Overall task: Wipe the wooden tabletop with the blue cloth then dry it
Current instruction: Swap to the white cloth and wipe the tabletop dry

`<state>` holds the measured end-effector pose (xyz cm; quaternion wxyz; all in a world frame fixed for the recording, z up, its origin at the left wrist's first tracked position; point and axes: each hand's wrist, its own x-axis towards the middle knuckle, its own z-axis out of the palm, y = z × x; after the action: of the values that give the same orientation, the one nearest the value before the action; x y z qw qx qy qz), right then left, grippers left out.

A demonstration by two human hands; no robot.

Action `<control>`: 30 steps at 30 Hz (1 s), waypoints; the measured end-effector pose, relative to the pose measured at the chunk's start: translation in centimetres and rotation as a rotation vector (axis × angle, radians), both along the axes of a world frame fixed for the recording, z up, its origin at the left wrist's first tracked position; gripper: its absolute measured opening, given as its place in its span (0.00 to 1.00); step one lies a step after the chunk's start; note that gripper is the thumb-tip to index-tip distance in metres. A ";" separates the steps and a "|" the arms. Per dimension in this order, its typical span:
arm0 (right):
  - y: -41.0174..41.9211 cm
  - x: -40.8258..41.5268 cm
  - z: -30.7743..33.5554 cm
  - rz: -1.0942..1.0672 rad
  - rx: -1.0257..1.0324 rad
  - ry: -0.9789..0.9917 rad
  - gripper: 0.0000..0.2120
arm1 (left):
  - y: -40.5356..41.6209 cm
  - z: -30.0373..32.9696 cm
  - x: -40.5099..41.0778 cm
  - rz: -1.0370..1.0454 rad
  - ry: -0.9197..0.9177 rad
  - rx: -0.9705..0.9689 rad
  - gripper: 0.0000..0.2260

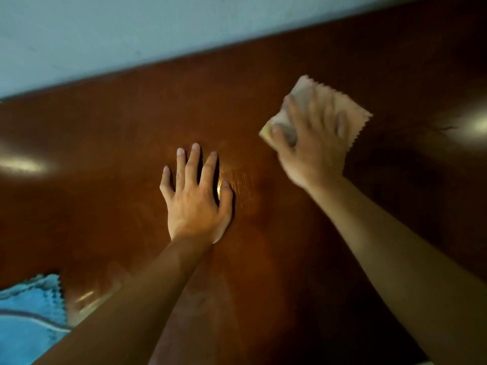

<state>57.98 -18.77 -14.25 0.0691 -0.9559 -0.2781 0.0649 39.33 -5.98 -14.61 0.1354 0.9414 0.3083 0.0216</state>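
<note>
The dark brown wooden tabletop (105, 154) fills most of the view and shines with light patches. My right hand (313, 143) presses a beige cloth (353, 111) with zigzag edges flat on the wood at the upper right; hand and cloth are blurred. My left hand (196, 198) lies flat on the middle of the tabletop, fingers spread, holding nothing. The blue cloth (29, 320) lies crumpled at the bottom left corner, apart from both hands.
A pale blue-grey wall (105, 35) runs along the table's far edge. Bright reflections sit on the wood at the far left (23, 164) and far right (474, 125).
</note>
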 end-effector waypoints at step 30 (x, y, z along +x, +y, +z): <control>-5.0 -18.5 -0.1 0.075 0.026 0.045 0.31 | 0.1 0.2 -0.1 -0.052 -0.068 -0.057 0.27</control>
<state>39.51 -23.74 -14.33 0.0853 -0.9421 -0.3129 0.0853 39.21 -5.84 -14.42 0.1730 0.9435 0.2796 0.0415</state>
